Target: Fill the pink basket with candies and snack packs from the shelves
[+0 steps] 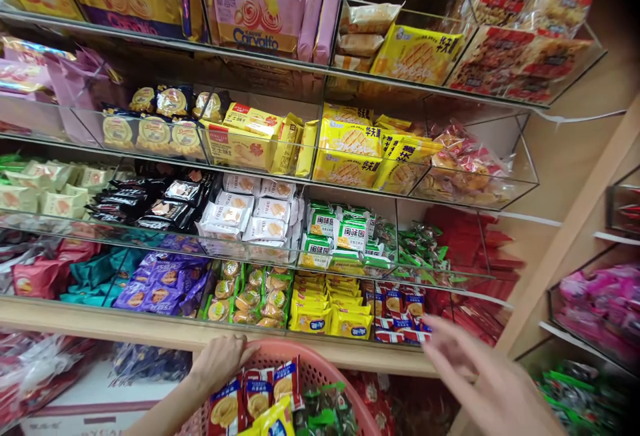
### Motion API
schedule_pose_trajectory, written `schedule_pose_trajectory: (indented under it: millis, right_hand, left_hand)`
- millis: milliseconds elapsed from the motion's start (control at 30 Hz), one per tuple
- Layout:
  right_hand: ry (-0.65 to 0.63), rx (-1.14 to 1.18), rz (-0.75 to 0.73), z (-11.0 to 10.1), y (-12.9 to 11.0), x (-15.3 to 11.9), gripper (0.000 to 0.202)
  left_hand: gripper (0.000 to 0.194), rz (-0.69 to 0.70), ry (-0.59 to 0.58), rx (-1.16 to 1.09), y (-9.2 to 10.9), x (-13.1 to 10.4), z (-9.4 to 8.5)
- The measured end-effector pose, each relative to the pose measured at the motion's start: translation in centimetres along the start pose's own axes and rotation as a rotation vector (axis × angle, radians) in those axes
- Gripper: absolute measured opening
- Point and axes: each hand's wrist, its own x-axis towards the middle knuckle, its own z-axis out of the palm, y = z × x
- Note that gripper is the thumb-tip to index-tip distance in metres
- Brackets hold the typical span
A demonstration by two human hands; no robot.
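My left hand (220,364) is closed over the rim of a pink plastic basket (325,360) at the bottom of the view. Inside the basket lie red and blue cookie packets (259,393), a yellow packet (274,419) and green-and-clear wrapped snacks (327,409). To the right, my right hand (473,373) is slightly blurred and reaches forward with fingers stretched out and nothing seen in them. Its fingertips are nearest to the red and blue packets (400,309) on the lowest shelf; whether they touch cannot be made out.
Clear-fronted shelves hold yellow packets (330,313), green-wrapped cakes (250,296), purple packets (167,279) and white packets (253,213). A wooden shelf edge (125,323) runs above the basket. White boxes (100,389) stand below left; a wooden upright (565,223) rises on the right.
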Motion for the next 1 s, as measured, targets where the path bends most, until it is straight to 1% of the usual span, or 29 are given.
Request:
schedule_pose_trajectory:
  millis: [33,67,100,133,167,200,233,300,367,433,567,767,900,1000]
  right_hand:
    - [-0.001,-0.101,-0.217,-0.1,-1.5,2.5,0.041]
    - [0.029,-0.195,-0.43,0.0,-3.1,4.8,0.041]
    - [0.052,-0.265,-0.59,0.2,-4.6,7.0,0.041]
    - [0.063,-0.321,-0.701,0.6,-6.0,9.0,0.041]
    - [0.068,-0.375,-0.782,1.1,-7.1,10.8,0.044]
    - [0.065,-0.43,-0.823,1.7,-7.9,12.4,0.048]
    - [0.059,-0.472,-0.833,2.3,-8.4,13.7,0.051]
    - [0.036,-0.538,-0.818,3.4,-8.5,15.9,0.058]
    - [0.008,-0.574,-0.786,4.2,-8.0,17.3,0.064]
    - [-0.014,-0.585,-0.75,4.6,-7.5,18.0,0.068]
    - [-0.07,-0.597,-0.696,4.6,-7.1,18.4,0.072]
    - [-0.132,-0.637,-0.681,4.3,-7.9,18.9,0.074]
    - [-0.151,-0.643,-0.705,4.3,-8.1,19.1,0.07]
    - [-0.144,-0.62,-0.761,4.3,-8.0,18.9,0.063]
  left_hand:
    - [0.06,-0.022,-0.006,0.009,0.2,0.0,-0.3]
    - [0.061,-0.052,-0.014,0.016,0.4,0.1,-0.7]
    - [0.062,-0.082,-0.023,0.023,0.7,0.1,-1.1]
    - [0.061,-0.094,-0.036,0.03,0.9,0.1,-1.6]
    - [0.061,-0.094,-0.05,0.039,1.1,0.1,-2.0]
    - [0.06,-0.087,-0.065,0.045,1.2,0.2,-2.3]
    - [0.06,-0.083,-0.079,0.05,1.3,0.2,-2.6]
    - [0.06,-0.084,-0.095,0.047,1.3,0.1,-2.7]
    - [0.062,-0.092,-0.088,0.041,1.1,0.1,-2.5]
    - [0.066,-0.087,-0.066,0.051,1.0,0.1,-2.2]
    - [0.07,-0.078,-0.032,0.085,0.9,-0.1,-1.7]
    - [0.068,-0.087,0.024,0.064,0.9,-0.2,-1.6]
    - [0.066,-0.103,0.051,0.03,0.7,-0.3,-1.3]
    - [0.063,-0.077,0.076,0.041,0.4,-0.4,-0.7]
